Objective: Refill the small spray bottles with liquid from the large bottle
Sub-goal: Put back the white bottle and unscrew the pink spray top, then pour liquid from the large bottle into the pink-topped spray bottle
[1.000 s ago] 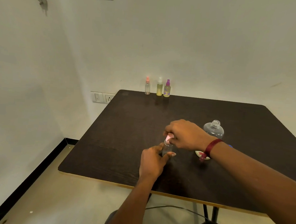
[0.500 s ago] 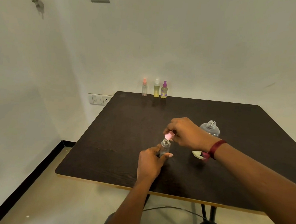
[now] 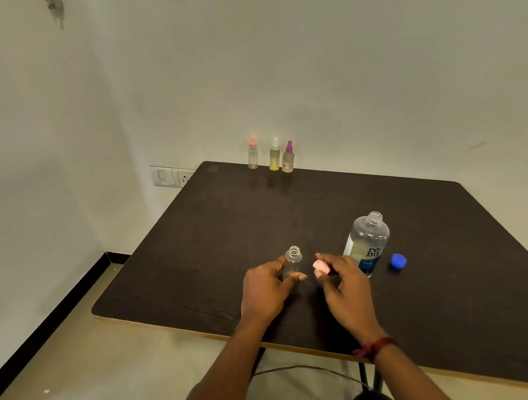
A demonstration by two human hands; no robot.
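Soft, even indoor light with a yellow-green cast; moderately dim overall. The dark tabletop (image 3: pixel 437 290) carries a faint sheen and dull reflections under the three far bottles (image 3: pixel 274 160) at 12 o'clock. Shadows are weak and diffuse beneath the left hand (image 3: pixel 264 293) and right hand (image 3: pixel 348 296). The clear small bottle (image 3: pixel 293 259) in the left grip nearly melts into the dark surface; the pink cap (image 3: pixel 320 267) in the right looks soft-edged. Wide-angle stretch bends lines towards 9 and 3 o'clock.

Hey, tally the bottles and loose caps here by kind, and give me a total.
Small spray bottles: 4, three capped at the far edge, one open in the left hand
Large bottle: 1
Loose caps: 2, blue cap, pink spray top in the right hand
Total: 7
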